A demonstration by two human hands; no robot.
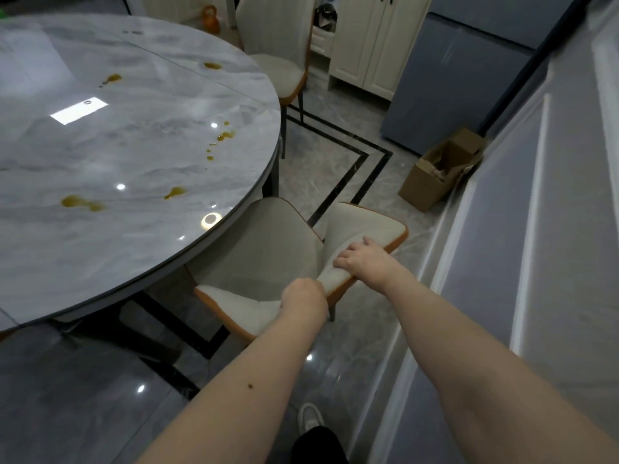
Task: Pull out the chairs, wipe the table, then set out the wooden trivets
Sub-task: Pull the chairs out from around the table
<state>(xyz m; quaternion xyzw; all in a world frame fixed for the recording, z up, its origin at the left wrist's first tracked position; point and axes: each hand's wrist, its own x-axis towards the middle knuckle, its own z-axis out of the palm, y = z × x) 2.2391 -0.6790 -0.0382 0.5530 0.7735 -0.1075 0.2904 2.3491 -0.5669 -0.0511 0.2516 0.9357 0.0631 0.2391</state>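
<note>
Chair seat half hidden under stained table; left hand and right hand fingers curled, clamping its cream backrest.

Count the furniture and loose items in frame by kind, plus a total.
Chairs: 2, a near one gripped by the left hand and right hand, and a far one
Table: 1
Cardboard box: 1
Orange kettlebell: 1
Total: 5

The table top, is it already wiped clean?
No, the table top bears several amber spills, while both hands, left hand and right hand, grip the near chair.
</note>
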